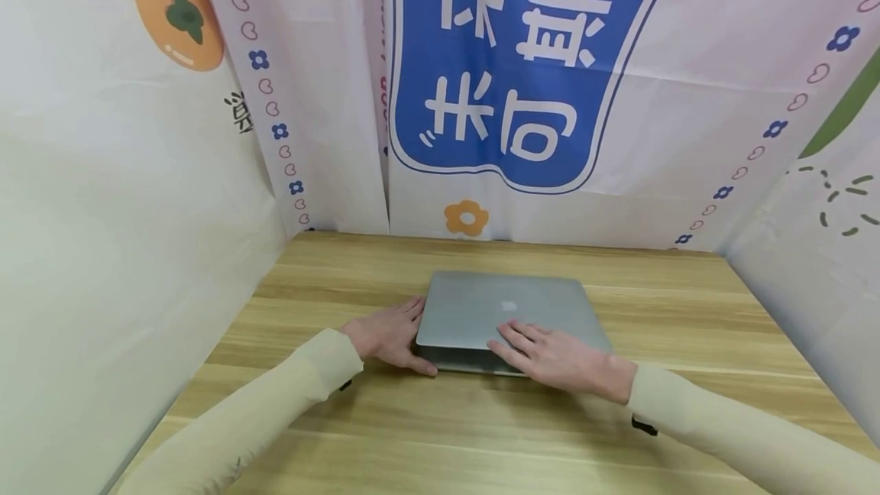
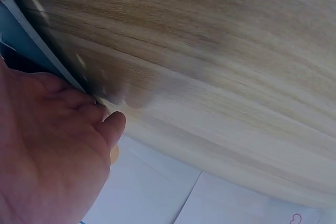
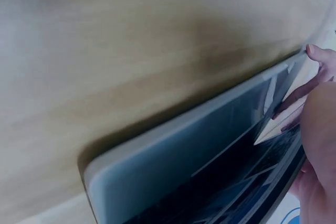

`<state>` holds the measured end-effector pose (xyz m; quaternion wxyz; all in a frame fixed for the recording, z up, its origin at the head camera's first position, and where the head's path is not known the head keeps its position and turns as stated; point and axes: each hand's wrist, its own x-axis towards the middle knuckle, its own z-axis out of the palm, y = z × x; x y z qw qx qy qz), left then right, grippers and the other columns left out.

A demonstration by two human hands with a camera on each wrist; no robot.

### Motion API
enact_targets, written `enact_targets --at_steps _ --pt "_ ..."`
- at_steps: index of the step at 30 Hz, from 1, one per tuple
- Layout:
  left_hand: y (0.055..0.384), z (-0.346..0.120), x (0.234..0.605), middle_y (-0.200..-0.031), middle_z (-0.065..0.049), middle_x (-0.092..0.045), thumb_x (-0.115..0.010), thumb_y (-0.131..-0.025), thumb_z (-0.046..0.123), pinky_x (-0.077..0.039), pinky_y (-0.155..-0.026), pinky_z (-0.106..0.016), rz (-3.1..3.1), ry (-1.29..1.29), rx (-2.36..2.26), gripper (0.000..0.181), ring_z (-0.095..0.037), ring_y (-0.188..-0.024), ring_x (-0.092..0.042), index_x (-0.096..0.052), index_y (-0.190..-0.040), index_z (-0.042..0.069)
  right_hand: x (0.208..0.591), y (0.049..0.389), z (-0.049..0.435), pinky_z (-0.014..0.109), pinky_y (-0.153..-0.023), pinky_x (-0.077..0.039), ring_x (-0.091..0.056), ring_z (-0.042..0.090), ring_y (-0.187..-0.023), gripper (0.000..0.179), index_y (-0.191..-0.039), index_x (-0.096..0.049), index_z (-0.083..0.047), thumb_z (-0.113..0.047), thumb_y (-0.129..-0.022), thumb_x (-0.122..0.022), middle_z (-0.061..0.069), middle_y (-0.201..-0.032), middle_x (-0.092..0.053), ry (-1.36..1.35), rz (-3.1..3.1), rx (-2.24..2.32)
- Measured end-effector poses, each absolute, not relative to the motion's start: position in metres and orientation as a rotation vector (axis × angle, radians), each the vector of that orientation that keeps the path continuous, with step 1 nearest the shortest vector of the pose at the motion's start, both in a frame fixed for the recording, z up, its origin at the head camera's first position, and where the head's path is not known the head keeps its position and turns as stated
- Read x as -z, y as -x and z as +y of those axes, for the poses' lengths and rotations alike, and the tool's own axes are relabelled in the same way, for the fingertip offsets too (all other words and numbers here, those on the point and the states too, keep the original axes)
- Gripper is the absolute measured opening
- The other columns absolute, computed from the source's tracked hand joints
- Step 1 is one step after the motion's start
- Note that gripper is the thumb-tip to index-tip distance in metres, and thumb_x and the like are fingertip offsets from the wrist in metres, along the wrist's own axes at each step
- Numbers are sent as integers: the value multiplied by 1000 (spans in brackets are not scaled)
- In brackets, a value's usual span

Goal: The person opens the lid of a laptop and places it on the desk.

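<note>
Left hand [image 1: 388, 334] relaxed at laptop's [image 1: 474, 327] side | right hand [image 1: 560, 357] outstretched on lid [image 1: 516, 292] | dark interior [image 1: 464, 360] mostly hidden

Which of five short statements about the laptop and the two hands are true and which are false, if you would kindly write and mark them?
1. The laptop lies on a wood-grained table. True.
2. The laptop's lid is completely closed. False: a gap shows between the lid and the base along the near edge.
3. The right hand is on top of the lid. True.
4. The left hand rests on the middle of the lid. False: the left hand is at the laptop's left edge.
5. Both sleeves are black. False: the left sleeve and right sleeve are pale.
</note>
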<state>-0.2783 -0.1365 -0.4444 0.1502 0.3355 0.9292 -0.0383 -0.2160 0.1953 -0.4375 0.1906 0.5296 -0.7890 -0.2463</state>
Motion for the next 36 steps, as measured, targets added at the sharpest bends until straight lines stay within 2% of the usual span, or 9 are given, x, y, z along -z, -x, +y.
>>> enact_targets --at_steps 6,13,21,28,36 --pt "279 -137 446 -165 -18 -3 -49 -73 88 -22 -123 -41 2673 -962 92 126 -32 -154 -9 -6 -158 6 427 217 196 36 -101 -52 -49 29 -137 66 -153 -34 -10 -4 -94 -62 18 -150 -46 -1497 -2326 641" --pt "277 -136 441 -164 -19 -5 -53 -75 85 -24 -123 -42 2674 -977 62 122 -35 -153 -11 -6 -158 8 420 220 199 36 -98 -54 -51 29 -135 71 -152 -36 -9 -1 -89 -67 17 -149 -48 -1491 -2311 582" --pt "277 -140 444 -166 -15 -3 -52 -77 83 -24 -123 -42 2675 -1030 92 114 -35 -153 -10 -15 -159 12 415 221 194 33 -86 -58 -57 28 -129 70 -149 -41 -7 5 -85 -68 18 -144 -53 -1481 -2273 514" --pt "278 -140 445 -167 -10 -1 -53 -76 84 -25 -122 -41 2699 -1052 68 119 -33 -153 -11 -3 -160 17 410 225 197 31 -78 -60 -59 28 -126 70 -146 -44 -5 11 -82 -67 17 -141 -56 -1496 -2264 427" --pt "273 -137 440 -167 -8 2 -48 -76 86 -25 -122 -39 2691 -977 143 116 -29 -154 -9 -15 -158 11 409 232 198 33 -78 -60 -62 27 -122 63 -143 -48 -3 6 -84 -67 17 -137 -60 -1504 -2214 306"
